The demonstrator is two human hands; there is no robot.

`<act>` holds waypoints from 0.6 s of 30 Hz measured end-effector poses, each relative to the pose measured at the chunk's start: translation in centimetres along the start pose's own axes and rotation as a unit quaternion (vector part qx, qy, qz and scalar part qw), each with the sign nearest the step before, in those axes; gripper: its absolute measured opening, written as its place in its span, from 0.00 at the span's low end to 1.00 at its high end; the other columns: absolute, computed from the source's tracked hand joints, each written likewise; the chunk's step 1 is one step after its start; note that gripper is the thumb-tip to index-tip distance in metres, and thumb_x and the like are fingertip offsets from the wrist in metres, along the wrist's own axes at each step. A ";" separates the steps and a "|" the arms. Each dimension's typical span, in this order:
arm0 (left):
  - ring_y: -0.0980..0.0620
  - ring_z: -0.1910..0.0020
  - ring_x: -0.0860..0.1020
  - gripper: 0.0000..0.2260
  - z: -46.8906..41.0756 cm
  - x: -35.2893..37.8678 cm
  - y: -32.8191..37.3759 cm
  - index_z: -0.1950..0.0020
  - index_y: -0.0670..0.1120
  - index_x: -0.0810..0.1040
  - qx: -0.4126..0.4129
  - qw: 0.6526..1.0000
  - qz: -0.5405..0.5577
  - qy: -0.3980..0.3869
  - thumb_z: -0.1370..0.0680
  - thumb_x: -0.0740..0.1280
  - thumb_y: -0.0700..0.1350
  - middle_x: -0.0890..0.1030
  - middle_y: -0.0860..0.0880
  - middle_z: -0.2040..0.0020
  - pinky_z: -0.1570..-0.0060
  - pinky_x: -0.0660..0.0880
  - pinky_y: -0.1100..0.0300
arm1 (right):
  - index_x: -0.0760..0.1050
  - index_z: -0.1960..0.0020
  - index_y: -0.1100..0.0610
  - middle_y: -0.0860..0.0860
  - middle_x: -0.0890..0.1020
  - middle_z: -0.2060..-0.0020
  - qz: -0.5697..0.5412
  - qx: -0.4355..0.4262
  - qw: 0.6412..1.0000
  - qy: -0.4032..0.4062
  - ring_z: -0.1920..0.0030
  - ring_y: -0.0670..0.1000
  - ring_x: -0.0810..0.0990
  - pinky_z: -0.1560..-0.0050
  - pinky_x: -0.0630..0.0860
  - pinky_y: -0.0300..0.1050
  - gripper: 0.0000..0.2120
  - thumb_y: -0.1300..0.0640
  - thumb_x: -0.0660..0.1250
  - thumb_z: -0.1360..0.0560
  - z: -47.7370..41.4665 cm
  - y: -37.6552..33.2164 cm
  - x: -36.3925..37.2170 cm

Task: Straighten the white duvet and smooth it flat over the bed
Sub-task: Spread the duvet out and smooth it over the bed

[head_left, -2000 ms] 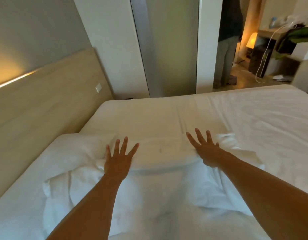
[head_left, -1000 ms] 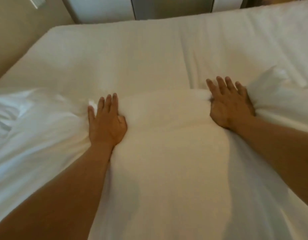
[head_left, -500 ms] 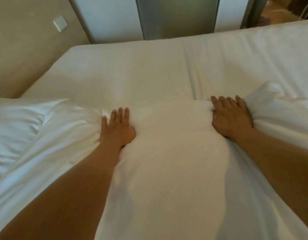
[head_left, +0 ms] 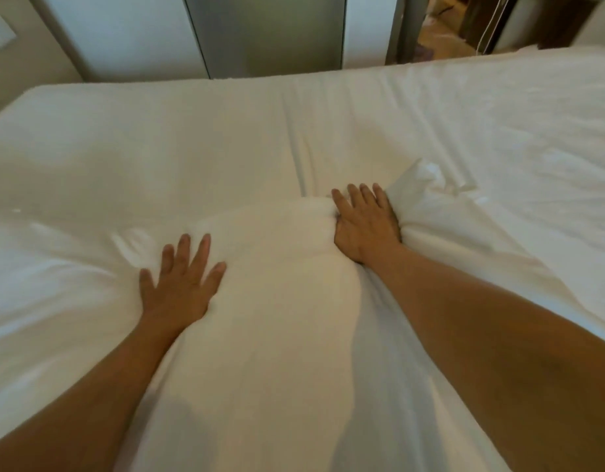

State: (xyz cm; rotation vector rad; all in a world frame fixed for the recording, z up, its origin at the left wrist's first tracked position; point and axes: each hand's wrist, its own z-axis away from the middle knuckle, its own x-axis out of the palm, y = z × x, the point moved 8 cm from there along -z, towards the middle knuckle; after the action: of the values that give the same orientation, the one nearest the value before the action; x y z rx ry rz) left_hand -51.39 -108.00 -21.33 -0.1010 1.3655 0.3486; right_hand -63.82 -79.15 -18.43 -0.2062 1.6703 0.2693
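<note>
Since 0.5 s earlier, the left hand (head_left: 181, 284) has been drawn back from the duvet (head_left: 277, 335) edge, its fingers (head_left: 202, 250) now spread flat. The right hand (head_left: 364, 226) is kept pressed, straight-fingered, into the bunched edge. The duvet lies humped mid-bed (head_left: 192, 137), so smoothing is judged unfinished.

The bed (head_left: 164, 137) carries the white duvet (head_left: 277, 318), bunched and puffed along its near edge.

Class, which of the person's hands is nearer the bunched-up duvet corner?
Right. The right hand presses against the bunched corner; the left hand lies flat on the duvet, well off to its left.
</note>
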 end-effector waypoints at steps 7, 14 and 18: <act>0.53 0.23 0.39 0.27 -0.5 0.5 -0.7 0.27 0.68 0.33 -0.010 1.000 0.010 -0.004 0.21 0.44 0.66 0.36 0.58 0.22 0.28 0.41 0.39 | 0.69 0.32 0.57 0.55 0.69 0.31 0.061 0.089 0.988 0.107 0.31 0.56 0.66 0.26 0.43 0.61 0.25 0.46 0.59 0.24 0.3 6.0 -8.8; 0.52 0.22 0.40 0.28 -0.5 0.2 -0.9 0.26 0.66 0.35 -0.036 0.999 0.001 -0.037 0.21 0.46 0.66 0.37 0.57 0.22 0.28 0.41 0.39 | 0.65 0.32 0.59 0.57 0.68 0.35 -0.076 0.324 0.942 -0.040 0.33 0.60 0.64 0.37 0.61 0.74 0.39 0.29 0.55 0.29 4.0 13.8 -7.3; 0.44 0.22 0.43 0.27 -2.7 -3.5 5.9 0.21 0.59 0.41 -0.074 0.996 0.019 -0.042 0.18 0.47 0.61 0.41 0.53 0.20 0.29 0.44 0.34 | 0.61 0.28 0.64 0.65 0.69 0.33 -0.036 0.294 0.955 -0.029 0.29 0.64 0.62 0.39 0.58 0.79 0.38 0.34 0.50 0.23 6.4 11.1 -2.4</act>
State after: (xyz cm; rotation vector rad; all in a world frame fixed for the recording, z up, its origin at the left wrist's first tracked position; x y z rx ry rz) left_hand -56.25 -103.86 -17.70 -0.1806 1.2597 0.4806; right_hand -60.71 -66.74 -16.12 0.1865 1.6080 -0.2792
